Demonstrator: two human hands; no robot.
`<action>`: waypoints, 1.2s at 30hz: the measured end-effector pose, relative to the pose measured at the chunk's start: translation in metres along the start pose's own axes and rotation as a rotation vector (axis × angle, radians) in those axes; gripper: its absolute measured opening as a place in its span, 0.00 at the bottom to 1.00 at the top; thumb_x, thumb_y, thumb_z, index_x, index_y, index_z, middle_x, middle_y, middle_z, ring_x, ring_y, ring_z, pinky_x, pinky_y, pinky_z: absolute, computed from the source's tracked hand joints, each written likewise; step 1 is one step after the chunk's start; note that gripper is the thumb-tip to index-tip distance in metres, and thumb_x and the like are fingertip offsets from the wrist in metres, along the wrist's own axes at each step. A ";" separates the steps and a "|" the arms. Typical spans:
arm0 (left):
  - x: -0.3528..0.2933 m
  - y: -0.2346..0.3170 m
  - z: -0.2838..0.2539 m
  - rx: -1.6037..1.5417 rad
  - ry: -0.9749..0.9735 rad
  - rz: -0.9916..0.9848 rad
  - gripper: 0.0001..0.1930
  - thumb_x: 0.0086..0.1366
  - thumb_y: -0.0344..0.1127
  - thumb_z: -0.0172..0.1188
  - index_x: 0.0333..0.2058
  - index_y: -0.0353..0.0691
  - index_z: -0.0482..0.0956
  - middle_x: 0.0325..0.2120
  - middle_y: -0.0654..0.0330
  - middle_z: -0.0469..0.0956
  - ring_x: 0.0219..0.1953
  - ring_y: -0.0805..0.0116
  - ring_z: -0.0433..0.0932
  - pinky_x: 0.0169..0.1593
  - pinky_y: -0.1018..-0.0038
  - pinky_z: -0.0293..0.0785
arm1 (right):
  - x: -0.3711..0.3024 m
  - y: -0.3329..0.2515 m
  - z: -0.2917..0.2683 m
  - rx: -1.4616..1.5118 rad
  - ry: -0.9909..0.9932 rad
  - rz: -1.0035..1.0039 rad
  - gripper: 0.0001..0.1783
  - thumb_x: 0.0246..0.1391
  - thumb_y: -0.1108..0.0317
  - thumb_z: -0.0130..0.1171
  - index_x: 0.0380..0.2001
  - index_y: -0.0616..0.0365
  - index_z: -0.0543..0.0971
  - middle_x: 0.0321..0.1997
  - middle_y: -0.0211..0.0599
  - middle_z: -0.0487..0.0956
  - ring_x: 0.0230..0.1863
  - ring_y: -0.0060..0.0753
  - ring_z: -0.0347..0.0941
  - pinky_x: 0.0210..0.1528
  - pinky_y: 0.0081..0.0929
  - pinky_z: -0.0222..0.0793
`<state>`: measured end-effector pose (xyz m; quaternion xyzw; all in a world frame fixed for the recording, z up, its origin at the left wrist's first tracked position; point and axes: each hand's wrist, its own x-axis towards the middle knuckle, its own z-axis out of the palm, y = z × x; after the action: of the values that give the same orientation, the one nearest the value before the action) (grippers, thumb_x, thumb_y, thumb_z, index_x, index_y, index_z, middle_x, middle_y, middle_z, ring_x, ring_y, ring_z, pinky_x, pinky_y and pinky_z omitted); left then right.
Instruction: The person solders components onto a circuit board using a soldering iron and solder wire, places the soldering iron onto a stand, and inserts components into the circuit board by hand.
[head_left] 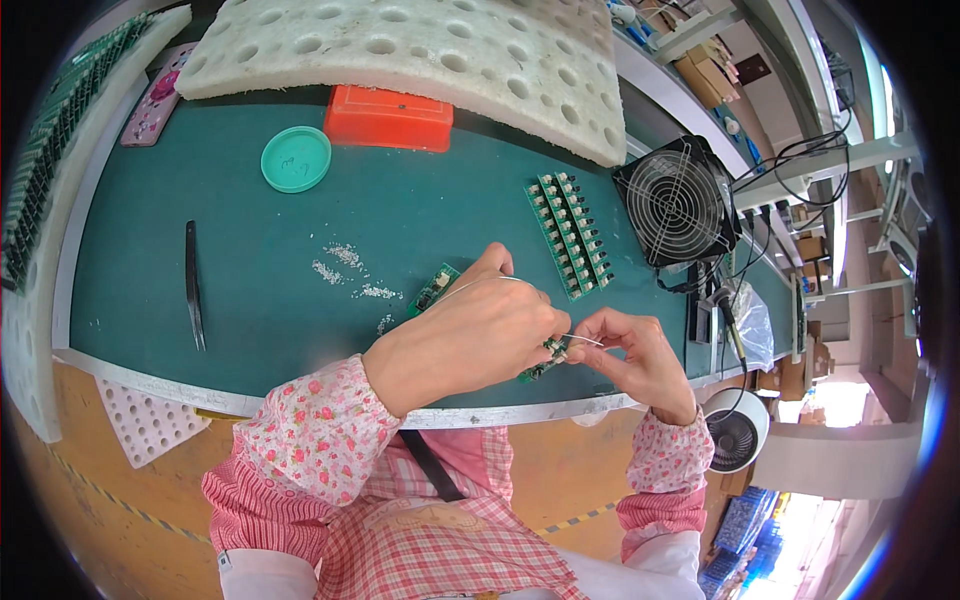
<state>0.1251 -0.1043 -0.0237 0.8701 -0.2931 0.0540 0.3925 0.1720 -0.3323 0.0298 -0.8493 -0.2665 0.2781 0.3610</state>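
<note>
My left hand (470, 335) is closed over a narrow green circuit board strip (433, 290), whose ends show on either side of it. A thin pale wire (583, 339) runs across the back of that hand and comes out by its fingertips. Against the strip's near right end, my right hand (640, 362) has thumb and forefinger pinched together; what sits between them is too small to make out. Beyond both hands lie green board strips (570, 235) with rows of white and dark parts, side by side on the green mat.
Small white bits (345, 256) are scattered left of my hands. Black tweezers (192, 285), a turquoise lid (296, 159) and a red box (388, 118) lie farther out. White foam with holes (420, 48) spans the back. A black fan (677, 195) and a soldering iron (735, 330) stand right.
</note>
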 end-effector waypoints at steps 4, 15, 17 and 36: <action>0.003 -0.002 -0.001 -0.070 -0.052 0.008 0.07 0.55 0.38 0.69 0.27 0.42 0.83 0.17 0.59 0.78 0.24 0.59 0.78 0.48 0.65 0.62 | 0.003 0.008 -0.002 0.192 -0.117 0.147 0.08 0.60 0.71 0.63 0.37 0.67 0.80 0.34 0.35 0.83 0.37 0.22 0.80 0.43 0.23 0.77; 0.002 -0.006 -0.002 -0.126 -0.108 -0.027 0.07 0.54 0.37 0.70 0.30 0.42 0.85 0.18 0.58 0.80 0.26 0.58 0.79 0.49 0.64 0.65 | 0.011 0.019 -0.003 0.297 -0.241 0.175 0.08 0.62 0.71 0.61 0.34 0.66 0.78 0.34 0.33 0.82 0.38 0.22 0.80 0.44 0.22 0.77; 0.001 -0.007 -0.001 -0.108 -0.091 -0.033 0.08 0.54 0.38 0.69 0.30 0.42 0.85 0.17 0.57 0.79 0.26 0.58 0.79 0.49 0.64 0.65 | 0.011 0.018 -0.002 0.301 -0.231 0.176 0.08 0.62 0.71 0.61 0.34 0.66 0.78 0.34 0.33 0.82 0.38 0.22 0.80 0.44 0.22 0.77; 0.003 -0.006 -0.008 -0.078 -0.135 -0.052 0.08 0.55 0.39 0.67 0.31 0.42 0.85 0.18 0.55 0.80 0.25 0.55 0.79 0.49 0.62 0.68 | 0.000 0.003 0.015 -0.019 0.047 0.005 0.08 0.57 0.72 0.65 0.35 0.66 0.79 0.32 0.37 0.84 0.34 0.29 0.83 0.41 0.27 0.79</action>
<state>0.1320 -0.0969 -0.0208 0.8632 -0.2983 -0.0263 0.4066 0.1627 -0.3275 0.0190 -0.8597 -0.2584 0.2562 0.3584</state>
